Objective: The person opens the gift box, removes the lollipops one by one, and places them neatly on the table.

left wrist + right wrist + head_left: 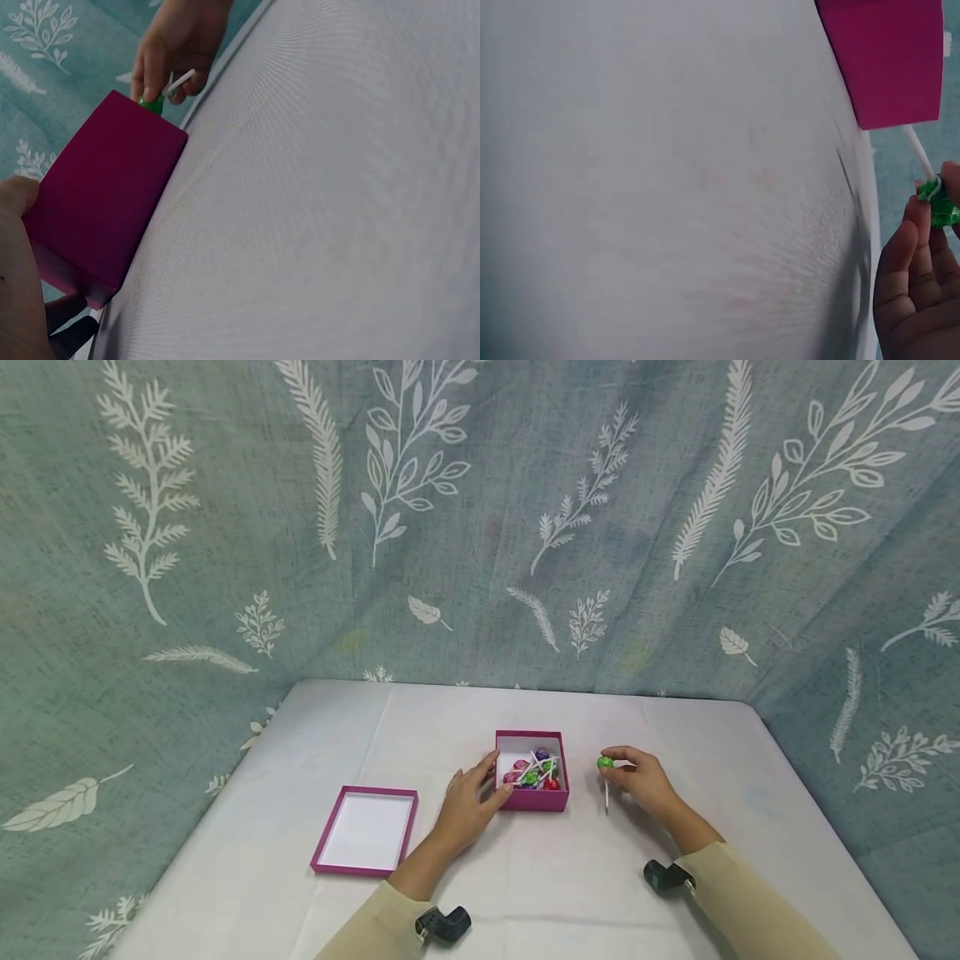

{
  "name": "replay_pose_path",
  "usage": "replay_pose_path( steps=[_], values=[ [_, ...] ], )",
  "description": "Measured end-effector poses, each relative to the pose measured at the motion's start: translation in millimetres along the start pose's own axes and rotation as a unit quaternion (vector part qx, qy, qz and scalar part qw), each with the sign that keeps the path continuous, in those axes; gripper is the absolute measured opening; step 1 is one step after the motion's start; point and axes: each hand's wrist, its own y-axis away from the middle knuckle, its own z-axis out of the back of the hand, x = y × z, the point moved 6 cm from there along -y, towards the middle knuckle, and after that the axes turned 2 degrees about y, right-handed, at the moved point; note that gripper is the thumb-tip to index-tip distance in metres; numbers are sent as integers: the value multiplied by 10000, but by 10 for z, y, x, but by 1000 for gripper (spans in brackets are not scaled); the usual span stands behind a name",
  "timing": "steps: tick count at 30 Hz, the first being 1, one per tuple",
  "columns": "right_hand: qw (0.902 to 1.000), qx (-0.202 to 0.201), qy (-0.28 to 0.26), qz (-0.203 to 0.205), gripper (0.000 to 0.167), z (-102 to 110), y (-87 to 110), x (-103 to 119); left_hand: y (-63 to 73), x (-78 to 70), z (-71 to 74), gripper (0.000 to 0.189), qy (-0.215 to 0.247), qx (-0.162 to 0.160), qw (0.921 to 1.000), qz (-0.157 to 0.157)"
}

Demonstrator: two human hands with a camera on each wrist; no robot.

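In the head view, a magenta box point(534, 801) with a white inside stands on the table, holding several wrapped lollipops point(530, 777) in green, pink, red and purple. My left hand point(467, 810) rests against its left side, thumb at the front left corner; the left wrist view shows that thumb on the edge of the box point(112, 195). To the right of the box, my right hand point(637, 781) pinches a green lollipop point(605, 762) by its wrapped head, with the white stick pointing down towards me. The right wrist view shows fingertips around the green wrapper point(943, 211).
A square magenta lid point(364, 831) lies left of my left hand, its white inside facing up. White cloth covers the table point(555, 877). Behind it hangs a blue-green curtain point(480, 610) with white leaf prints.
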Motion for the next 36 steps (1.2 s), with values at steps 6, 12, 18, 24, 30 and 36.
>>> replay_pose_path(
  steps=[6,12,18,24,30,36],
  values=[
    [9995,87,295,-101,39,-3,-140,-57,-4,-2,-3,68,20,-51,10000,-58],
    [9987,119,486,-43,37,11,-242,-59,0,-1,-2,68,-14,-36,10000,-4],
    [9948,179,1001,55,34,12,-329,-32,-4,-20,9,68,-25,25,10000,62],
    [9912,201,1303,72,32,-3,-422,-7,-2,-27,21,68,16,2,10000,52],
    [9894,185,1442,-42,33,-2,-488,-68,18,-24,2,69,67,63,9999,91],
    [9896,172,1429,-69,33,-4,-512,-71,9,-37,10,68,41,56,9999,103]
  ],
)
